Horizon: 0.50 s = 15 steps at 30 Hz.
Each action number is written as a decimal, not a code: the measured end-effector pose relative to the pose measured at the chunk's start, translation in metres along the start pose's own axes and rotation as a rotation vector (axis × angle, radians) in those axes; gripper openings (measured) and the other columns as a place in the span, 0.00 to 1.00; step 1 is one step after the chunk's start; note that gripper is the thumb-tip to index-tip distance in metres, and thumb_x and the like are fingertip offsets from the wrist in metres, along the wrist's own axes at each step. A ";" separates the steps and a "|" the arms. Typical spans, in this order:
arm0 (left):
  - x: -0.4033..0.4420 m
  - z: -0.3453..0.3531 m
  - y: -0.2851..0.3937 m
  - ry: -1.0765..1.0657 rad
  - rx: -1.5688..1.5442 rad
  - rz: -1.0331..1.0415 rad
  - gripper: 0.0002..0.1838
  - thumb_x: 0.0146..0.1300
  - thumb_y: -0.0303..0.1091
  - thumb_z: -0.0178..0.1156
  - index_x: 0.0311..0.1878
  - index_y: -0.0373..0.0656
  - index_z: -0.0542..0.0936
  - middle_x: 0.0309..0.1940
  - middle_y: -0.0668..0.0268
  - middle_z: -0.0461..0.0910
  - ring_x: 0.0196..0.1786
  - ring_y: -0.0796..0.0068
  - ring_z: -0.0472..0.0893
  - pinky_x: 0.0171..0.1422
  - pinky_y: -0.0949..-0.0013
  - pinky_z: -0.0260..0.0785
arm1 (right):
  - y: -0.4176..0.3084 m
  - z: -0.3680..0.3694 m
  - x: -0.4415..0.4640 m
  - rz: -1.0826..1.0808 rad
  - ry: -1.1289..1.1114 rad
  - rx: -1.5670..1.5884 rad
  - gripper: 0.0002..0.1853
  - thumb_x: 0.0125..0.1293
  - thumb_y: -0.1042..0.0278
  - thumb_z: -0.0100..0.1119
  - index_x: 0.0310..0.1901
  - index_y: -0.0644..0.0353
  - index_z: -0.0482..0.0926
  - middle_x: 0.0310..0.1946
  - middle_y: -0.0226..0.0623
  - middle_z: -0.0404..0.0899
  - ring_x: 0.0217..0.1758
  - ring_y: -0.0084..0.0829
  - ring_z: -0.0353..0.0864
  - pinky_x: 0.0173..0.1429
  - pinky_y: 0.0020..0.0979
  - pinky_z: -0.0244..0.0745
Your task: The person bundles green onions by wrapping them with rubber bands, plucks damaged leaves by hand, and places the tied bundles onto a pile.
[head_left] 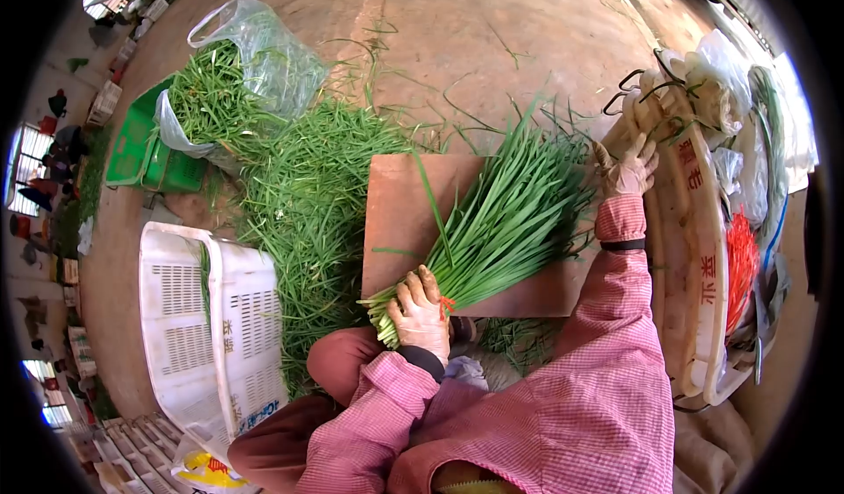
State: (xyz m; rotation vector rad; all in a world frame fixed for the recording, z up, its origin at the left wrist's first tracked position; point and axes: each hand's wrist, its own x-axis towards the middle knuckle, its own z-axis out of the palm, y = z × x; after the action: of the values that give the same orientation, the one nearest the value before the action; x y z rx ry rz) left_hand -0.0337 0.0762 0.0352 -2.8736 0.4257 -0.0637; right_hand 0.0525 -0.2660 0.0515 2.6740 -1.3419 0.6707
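Note:
A large bunch of green chives (510, 217) lies slanted across a brown board (391, 204), its leafy tips toward the upper right. Near the pale stem ends a red tie (447, 304) goes round it. My left hand (420, 309), in a thin translucent glove, is closed over the stems just beside this tie. My right hand (629, 167), gloved too, is off to the right with its fingers apart. It is near the leaf tips and the side of a white crate (694, 257), and nothing shows in it.
Loose chives (303, 186) are heaped left of the board. Behind them a plastic bag (286, 59) of chives leans by a green crate (132, 147). A white basket (180, 301) stands at left. Red ties (741, 265) hang beyond the right crate. Stray leaves litter the floor.

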 end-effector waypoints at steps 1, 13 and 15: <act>-0.002 0.001 0.001 0.012 0.001 0.000 0.31 0.54 0.38 0.47 0.62 0.42 0.55 0.53 0.64 0.62 0.54 0.68 0.63 0.55 0.61 0.54 | -0.005 -0.020 0.006 -0.288 0.179 0.190 0.47 0.46 0.40 0.59 0.63 0.55 0.51 0.63 0.49 0.50 0.66 0.49 0.48 0.63 0.49 0.49; -0.007 0.010 0.004 0.041 0.105 -0.007 0.40 0.47 0.45 0.56 0.63 0.42 0.55 0.55 0.64 0.61 0.56 0.68 0.62 0.56 0.60 0.52 | -0.139 -0.012 -0.024 -1.231 -0.823 0.103 0.14 0.43 0.55 0.65 0.33 0.48 0.79 0.63 0.35 0.56 0.68 0.46 0.43 0.64 0.48 0.47; -0.006 0.005 0.003 -0.008 0.063 0.003 0.39 0.48 0.45 0.56 0.62 0.43 0.55 0.55 0.65 0.62 0.56 0.68 0.62 0.56 0.61 0.52 | -0.138 -0.012 -0.030 -1.210 -0.851 0.127 0.13 0.42 0.55 0.65 0.30 0.49 0.79 0.61 0.35 0.60 0.68 0.46 0.46 0.64 0.46 0.50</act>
State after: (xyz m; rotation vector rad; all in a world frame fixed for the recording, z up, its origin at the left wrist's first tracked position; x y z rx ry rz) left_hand -0.0399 0.0763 0.0293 -2.8108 0.4187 -0.0634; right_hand 0.1405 -0.1556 0.0676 3.1947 0.5139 -0.5670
